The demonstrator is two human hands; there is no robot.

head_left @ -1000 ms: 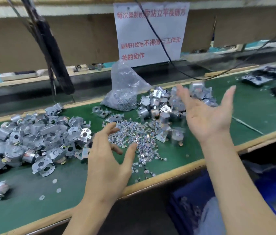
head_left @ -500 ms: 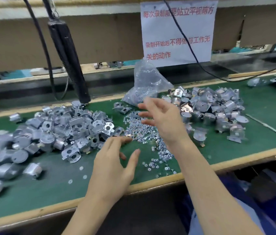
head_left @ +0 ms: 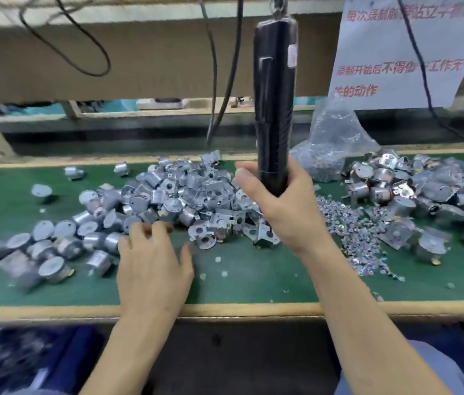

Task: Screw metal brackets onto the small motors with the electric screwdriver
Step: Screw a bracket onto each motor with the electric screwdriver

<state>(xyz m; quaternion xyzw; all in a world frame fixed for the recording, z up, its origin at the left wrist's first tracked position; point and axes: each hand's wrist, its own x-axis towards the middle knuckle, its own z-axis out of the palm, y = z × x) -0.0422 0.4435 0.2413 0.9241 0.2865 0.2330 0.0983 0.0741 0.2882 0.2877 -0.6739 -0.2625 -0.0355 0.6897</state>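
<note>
A black electric screwdriver hangs upright from above the green bench. My right hand grips its lower end, and the tip is hidden behind the hand. My left hand lies flat and relaxed on the mat, its fingertips touching the near edge of a heap of small silver motors and brackets. A bracket with holes lies just right of that hand. Loose screws are scattered right of my right wrist.
A second heap of motors with brackets fills the right side. A clear plastic bag of screws stands behind it. Cables hang at the back, beside a paper notice. The bench has a wooden front edge.
My right hand has swung left and taken hold of the hanging screwdriver. My left hand has reached forward to the motor heap. The view has shifted left.
</note>
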